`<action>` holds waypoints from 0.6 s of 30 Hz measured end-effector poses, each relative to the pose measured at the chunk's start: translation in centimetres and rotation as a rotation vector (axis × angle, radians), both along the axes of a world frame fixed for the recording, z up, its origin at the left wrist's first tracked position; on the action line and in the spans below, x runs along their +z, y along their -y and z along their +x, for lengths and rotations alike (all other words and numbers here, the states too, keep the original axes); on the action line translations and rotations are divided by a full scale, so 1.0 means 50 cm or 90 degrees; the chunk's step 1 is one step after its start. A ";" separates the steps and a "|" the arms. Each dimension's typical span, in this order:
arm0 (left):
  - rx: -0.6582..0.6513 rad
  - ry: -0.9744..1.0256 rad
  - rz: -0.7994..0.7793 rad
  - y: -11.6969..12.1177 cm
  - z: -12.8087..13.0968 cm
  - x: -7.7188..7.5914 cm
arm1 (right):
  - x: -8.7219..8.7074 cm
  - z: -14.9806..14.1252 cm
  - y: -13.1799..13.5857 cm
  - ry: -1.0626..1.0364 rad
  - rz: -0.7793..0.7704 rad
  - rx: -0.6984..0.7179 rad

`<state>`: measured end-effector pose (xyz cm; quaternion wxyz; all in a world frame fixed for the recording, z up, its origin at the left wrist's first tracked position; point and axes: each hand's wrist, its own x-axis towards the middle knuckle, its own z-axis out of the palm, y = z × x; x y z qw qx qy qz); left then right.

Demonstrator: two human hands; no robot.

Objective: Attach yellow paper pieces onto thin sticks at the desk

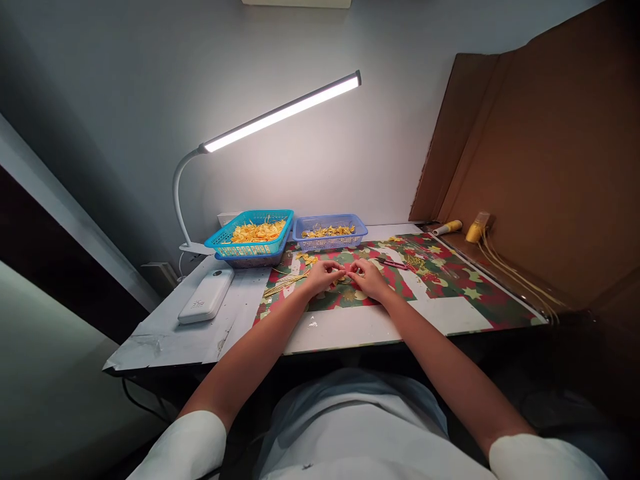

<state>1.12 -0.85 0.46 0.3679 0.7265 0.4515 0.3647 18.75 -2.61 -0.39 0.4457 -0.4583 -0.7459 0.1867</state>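
My left hand [323,277] and my right hand [369,278] meet over the middle of the patterned table cover. Both have thumb and fingers pinched together, their tips nearly touching. Whatever lies between the fingertips is too small to name. Yellow pieces [306,259] lie just behind my left hand, and thin yellow strips [283,285] lie to its left. Beyond my right hand are red-handled tweezers or snips [391,264], with a loose heap of fine gold-coloured bits [416,263] beside them.
A turquoise basket [235,249] of yellow pieces stands in a blue one at the back left. Beside it is a lavender basket [330,243] with gold-coloured pieces. A white power bank [206,297], a lit lamp [283,115], yellow thread spools [477,228] and a cardboard panel [545,153] surround the workspace.
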 end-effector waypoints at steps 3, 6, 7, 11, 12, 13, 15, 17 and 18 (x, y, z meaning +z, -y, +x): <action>0.030 -0.058 0.062 0.001 -0.001 0.006 | -0.002 -0.002 -0.001 0.004 0.012 -0.013; 0.037 -0.094 0.142 0.000 -0.001 0.012 | -0.002 -0.004 0.000 0.013 0.011 -0.018; 0.039 -0.108 0.158 0.000 -0.002 0.013 | -0.002 -0.004 0.000 0.016 0.012 -0.017; 0.044 -0.168 0.192 -0.001 -0.003 0.017 | -0.004 -0.005 -0.001 0.034 0.011 -0.017; 0.045 -0.184 0.200 -0.001 -0.003 0.018 | -0.006 -0.005 -0.002 0.037 0.010 -0.017; 0.048 -0.200 0.210 -0.001 -0.003 0.020 | -0.007 -0.005 -0.003 0.039 0.010 -0.016; 0.053 -0.230 0.239 0.000 -0.002 0.022 | -0.011 -0.006 -0.006 0.042 0.014 -0.014; 0.054 -0.256 0.263 0.000 -0.001 0.024 | -0.015 -0.006 -0.009 0.042 0.023 -0.011; 0.054 -0.266 0.268 0.000 0.000 0.024 | -0.016 -0.007 -0.011 0.042 0.028 -0.010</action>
